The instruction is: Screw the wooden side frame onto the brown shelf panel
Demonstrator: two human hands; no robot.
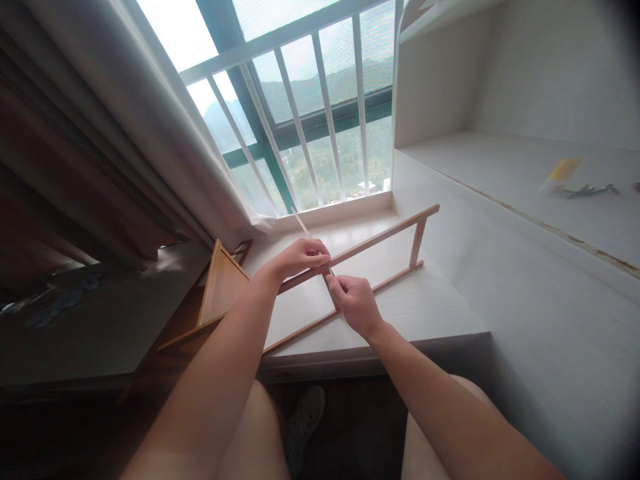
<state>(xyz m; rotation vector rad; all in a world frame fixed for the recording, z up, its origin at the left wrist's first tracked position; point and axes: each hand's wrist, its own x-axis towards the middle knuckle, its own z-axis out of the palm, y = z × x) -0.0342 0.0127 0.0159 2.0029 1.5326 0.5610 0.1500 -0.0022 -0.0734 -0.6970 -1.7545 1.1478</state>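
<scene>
Right hand (pixel 356 301) is pinching a thin piece (pixel 332 271), thumb and finger closing on it, tip pointing at the middle joint of a wooden frame (pixel 385 235); left hand (pixel 306 255) is curling its fingers at the upper rail by that same joint, whether gripping the rail or some small part, cannot tell; frame is lying aslant over a white ledge (pixel 435 303), its end crossbar (pixel 419 244) joining both rails at the far right; brown wooden panel (pixel 223 283) is standing tilted beyond the left forearm; open shelf compartment (pixel 480 148) at right is holding a yellow-and-white item (pixel 564 169), blurred, and a metal tool (pixel 593 191) just beside it, type unclear; white railing (pixel 325 90) is crossing the window behind; curtain (pixel 135 100) is hanging at left.
</scene>
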